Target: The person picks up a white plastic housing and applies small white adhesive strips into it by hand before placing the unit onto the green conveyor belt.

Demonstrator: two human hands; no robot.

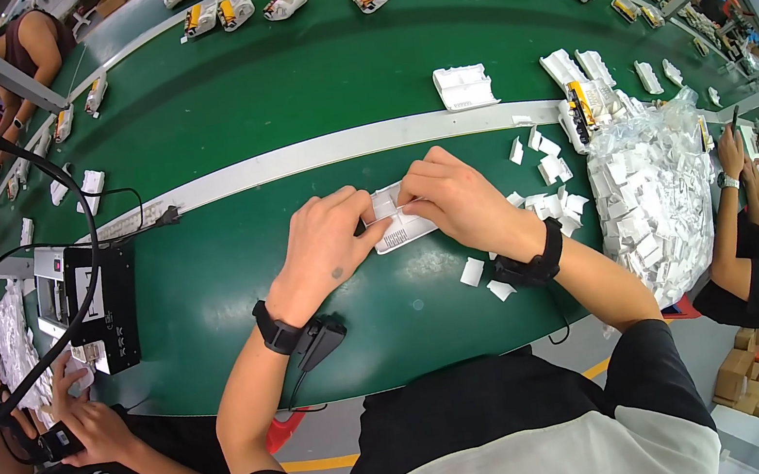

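Observation:
In front of me, on the green bench, lies a white plastic housing half (pixel 406 232) with slots near its lower edge. My left hand (pixel 326 243) grips its left edge, thumb and fingers bent round it. On the opposite side, my right hand (pixel 458 198) is closed on the upper right part, its fingertips pressed to the inner face. Whether a small piece sits under those fingertips is hidden. Small white plastic pieces (pixel 472 270) lie scattered beside my right wrist.
A clear bag (pixel 653 196) full of small white pieces stands at the right. Behind it rests a housing with a yellow-orange part (pixel 581 109). Another white housing (pixel 464 87) lies past the pale rail (pixel 308 154). A black machine (pixel 105 302) and cables stand left; co-workers sit on both sides.

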